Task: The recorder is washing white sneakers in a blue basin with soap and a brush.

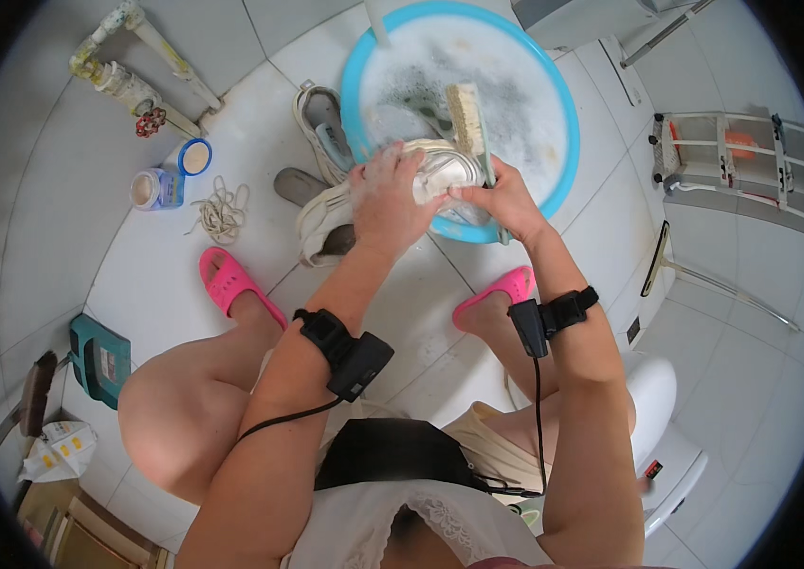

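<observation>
Over the near rim of a blue plastic basin, both hands hold a pale canvas shoe with a white toe cap. My left hand, wet with suds, lies across its upper; the cream part with a dark opening left of that hand seems to be its heel end. In my right hand is a scrubbing brush, bristles facing left, its pale green handle under the fingers. The right thumb touches the shoe. Foamy water fills the basin, with a dark submerged shape partly showing.
Left of the basin are another shoe and a grey insole. Shoelaces lie near an open jar and its blue lid. Pipes with a red valve stand by the wall; a toilet is at my right.
</observation>
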